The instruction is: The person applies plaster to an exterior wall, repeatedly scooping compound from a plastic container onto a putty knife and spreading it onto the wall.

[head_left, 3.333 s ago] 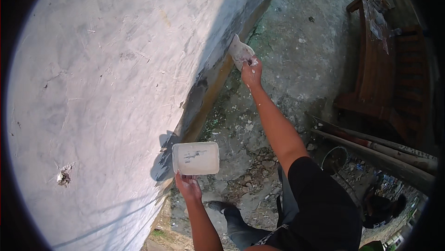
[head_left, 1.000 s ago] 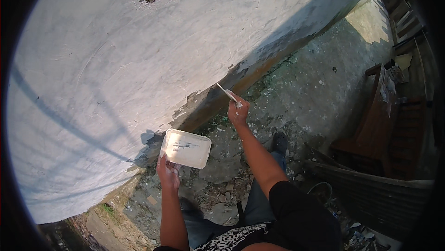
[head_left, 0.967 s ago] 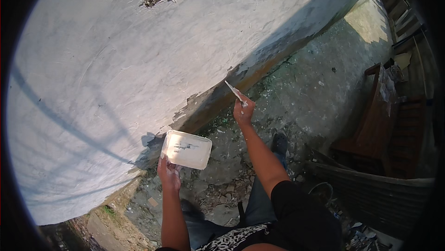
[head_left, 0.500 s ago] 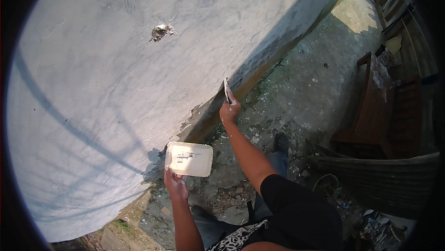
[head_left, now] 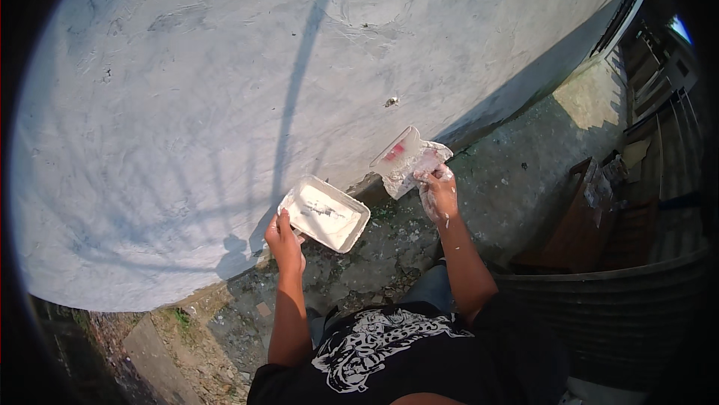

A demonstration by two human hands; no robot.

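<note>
Scraper meeting the wall, tray held beside it.
Right hand [head_left: 438, 192] is gripping the scraper [head_left: 408, 159], fingers wrapped, blade pointing up-left at the wall [head_left: 225, 105]; left hand [head_left: 284, 236] is pinching the tray [head_left: 323, 212].

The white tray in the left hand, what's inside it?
The white tray, held at its near corner by the left hand, has a whitish coating over its floor with a few dark grey smears near the middle. What lies under that coating, and the tray's underside, cannot be seen.
</note>
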